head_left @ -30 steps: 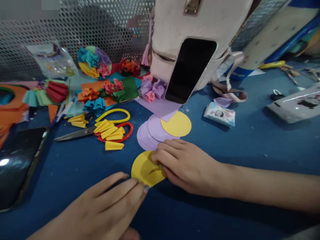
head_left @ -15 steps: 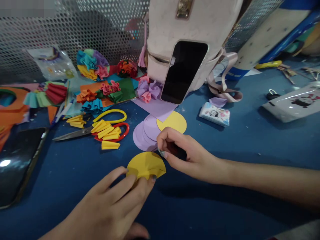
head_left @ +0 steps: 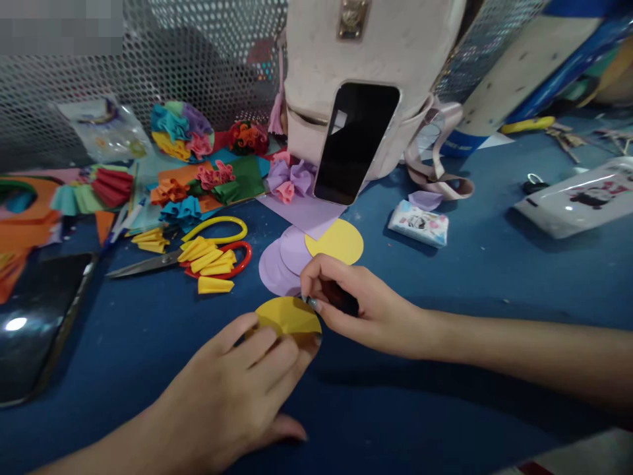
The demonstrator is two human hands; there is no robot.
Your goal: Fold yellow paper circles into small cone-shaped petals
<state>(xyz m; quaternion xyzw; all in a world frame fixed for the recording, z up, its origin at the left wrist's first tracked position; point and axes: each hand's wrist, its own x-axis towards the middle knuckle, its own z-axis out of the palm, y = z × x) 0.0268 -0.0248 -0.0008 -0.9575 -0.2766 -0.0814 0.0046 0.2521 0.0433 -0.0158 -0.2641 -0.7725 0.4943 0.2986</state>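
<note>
A yellow paper circle (head_left: 287, 313) lies on the blue table, with the fingers of my left hand (head_left: 242, 379) spread over its lower part and the thumb apart below. My right hand (head_left: 356, 303) is at the circle's upper right edge, thumb and forefinger pinched together; whatever is between the fingertips is too small to make out. Behind the hands are overlapping purple paper circles (head_left: 277, 267) and another yellow circle (head_left: 341, 242). Scissors (head_left: 148, 264) with red and yellow handles lie to the left, pleated yellow paper pieces (head_left: 210, 257) resting on them.
A black phone (head_left: 44, 323) lies at the left. Another phone (head_left: 356, 142) leans on a pale backpack (head_left: 316, 72). Paper flowers (head_left: 182, 128) stand at the back left. A tissue pack (head_left: 419, 224) and a clear pouch (head_left: 578, 198) are at the right.
My left hand has shifted over the yellow circle, which now lies flatter, with its thumb more visible. My right hand has moved slightly left, still pinched. The view has shifted a little.
</note>
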